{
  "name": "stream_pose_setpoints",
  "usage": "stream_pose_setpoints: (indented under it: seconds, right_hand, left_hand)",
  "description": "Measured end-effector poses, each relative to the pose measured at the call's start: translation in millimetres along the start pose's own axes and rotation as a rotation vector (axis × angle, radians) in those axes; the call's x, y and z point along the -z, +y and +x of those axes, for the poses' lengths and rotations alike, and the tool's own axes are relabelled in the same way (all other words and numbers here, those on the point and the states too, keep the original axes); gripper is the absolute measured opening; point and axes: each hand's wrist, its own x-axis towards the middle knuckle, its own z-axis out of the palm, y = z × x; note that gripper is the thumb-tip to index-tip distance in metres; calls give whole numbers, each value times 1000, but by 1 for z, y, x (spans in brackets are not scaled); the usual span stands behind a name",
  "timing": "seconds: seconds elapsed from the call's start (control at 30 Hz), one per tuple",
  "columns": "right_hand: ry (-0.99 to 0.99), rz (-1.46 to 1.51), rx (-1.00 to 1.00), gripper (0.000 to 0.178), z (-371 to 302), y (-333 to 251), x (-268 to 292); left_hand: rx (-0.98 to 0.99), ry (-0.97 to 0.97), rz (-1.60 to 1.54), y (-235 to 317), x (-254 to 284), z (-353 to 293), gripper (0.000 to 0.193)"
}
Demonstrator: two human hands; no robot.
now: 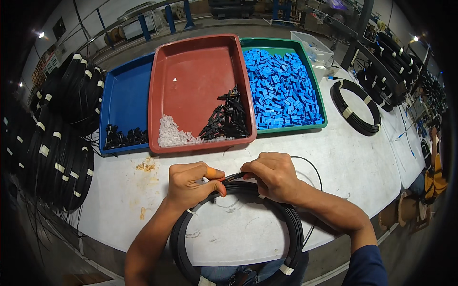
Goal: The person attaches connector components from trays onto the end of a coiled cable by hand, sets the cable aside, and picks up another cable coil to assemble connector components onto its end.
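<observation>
A coil of black cable (296,233) lies at the near edge of the white table, bound with white tape. Over its far side, my two hands meet at a small slim black connector (234,177). My left hand (193,183), an orange covering on one finger, is closed with its fingertips on the connector's left end. Closed in a pinch, my right hand (274,175) grips the right end. A thin loose length of cable (312,164) arcs from behind the right hand down to the coil. My fingers hide the connector's ends.
Beyond my hands stand a blue tray (125,86) with black parts, a red tray (200,62) with clear and black pieces, and a green tray (286,44) full of blue clips. Cable coils (57,162) are stacked left; another coil (350,117) lies right. A person (434,176) is far right.
</observation>
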Motion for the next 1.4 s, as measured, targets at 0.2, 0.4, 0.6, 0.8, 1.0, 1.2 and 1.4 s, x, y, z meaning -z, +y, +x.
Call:
stream_pose_setpoints:
  seconds: [0.2, 0.4, 0.6, 0.8, 1.0, 1.2, 1.4]
  right_hand:
    - [-4, 3, -1, 31, 3, 2, 0]
    - [-15, 11, -15, 32, 2, 1, -1]
    - [-93, 41, -65, 33, 1, 3, -1]
    - [-244, 498, -511, 18, 2, 6, -6]
    - [-246, 665, -569, 13, -3, 18, -19]
    - [-292, 613, -493, 16, -6, 25, -25]
    - [-308, 636, -506, 18, -8, 23, -20]
  left_hand:
    - [-23, -4, 4, -1, 0, -1, 34]
    - [8, 6, 4, 0, 0, -1, 28]
    - [42, 40, 18, 0, 2, -5, 34]
    - [95, 34, 46, 2, 3, -1, 67]
    - [93, 103, 28, 0, 7, 1, 45]
    - [171, 11, 1, -19, 13, 63, 31]
    - [-112, -342, 258, -11, -60, 160, 18]
